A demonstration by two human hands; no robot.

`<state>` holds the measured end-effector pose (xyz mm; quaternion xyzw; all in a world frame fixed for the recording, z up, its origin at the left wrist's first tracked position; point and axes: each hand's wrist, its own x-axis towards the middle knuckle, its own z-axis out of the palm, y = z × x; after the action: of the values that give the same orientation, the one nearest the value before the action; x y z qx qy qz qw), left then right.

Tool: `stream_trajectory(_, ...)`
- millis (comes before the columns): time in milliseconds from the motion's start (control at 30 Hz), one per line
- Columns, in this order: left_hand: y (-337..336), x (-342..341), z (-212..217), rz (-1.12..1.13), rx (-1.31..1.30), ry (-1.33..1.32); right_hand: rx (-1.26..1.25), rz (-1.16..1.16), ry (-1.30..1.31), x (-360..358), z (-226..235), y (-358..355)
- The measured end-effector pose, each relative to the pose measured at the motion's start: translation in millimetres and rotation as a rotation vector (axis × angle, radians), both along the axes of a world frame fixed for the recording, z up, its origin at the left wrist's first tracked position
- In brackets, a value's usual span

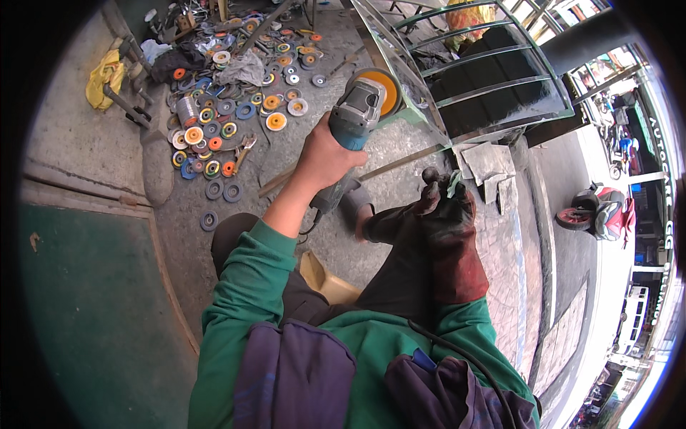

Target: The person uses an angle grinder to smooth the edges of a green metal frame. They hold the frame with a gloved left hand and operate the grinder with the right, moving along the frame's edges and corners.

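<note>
Left hand [325,154] wraps grinder [354,118] — disc [384,89] at metal frame [493,86]; gloved right hand [446,200] fisted, contents unclear.

Bright daylight, fisheye-bent dark edges

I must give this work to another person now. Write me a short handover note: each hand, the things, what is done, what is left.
Left hand: bare, gripping the angle grinder; its orange disc is at the metal frame's lower corner.
Right hand: in a dark glove, holding a small piece that I cannot identify.
Spare discs lie scattered on the floor at the left.
Done: cannot tell how much is ground.
Left: probably the frame corner, then check the other joints.
</note>
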<state>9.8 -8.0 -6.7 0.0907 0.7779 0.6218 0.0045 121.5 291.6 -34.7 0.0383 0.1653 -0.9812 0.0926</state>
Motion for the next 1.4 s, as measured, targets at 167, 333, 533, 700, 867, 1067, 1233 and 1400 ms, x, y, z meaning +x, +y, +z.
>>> stream_trajectory(167, 4.7, -6.2, 4.8, -0.001, 0.057, -0.033, 0.031, -0.016, 0.039, -2.6, -3.0, 2.3)
stream_trajectory(333, -4.9, -2.5, 8.0, -0.008, -0.030, 0.053, 0.001, 0.007, 0.043, -0.1, -1.0, -0.6)
stream_trajectory(533, -1.6, -22.6, 10.9, -0.016, -0.018, 0.074, 0.040, -0.054, -0.012, 2.6, -1.7, -0.4)
stream_trajectory(700, -8.2, -41.2, 10.0, -0.037, -0.047, 0.102, 0.162, -0.110, 0.057, 3.7, -5.0, -1.5)
stream_trajectory(867, -11.5, -63.3, 13.7, 0.022, -0.017, -0.040, 0.040, -0.077, -0.037, 4.2, 0.7, -3.3)
stream_trajectory(1067, -9.4, -56.8, 11.2, -0.083, 0.004, 0.073, 0.172, -0.082, 0.025, 1.2, -0.7, -4.7)
stream_trajectory(1233, -6.7, -66.8, 17.8, 0.029, 0.003, 0.009, 0.113, -0.100, -0.011, 2.3, -5.3, -4.5)
stream_trajectory(1400, -13.4, -55.4, 22.5, -0.138, -0.035, 0.059, 0.100, -0.057, -0.005, -2.1, -1.1, -5.8)
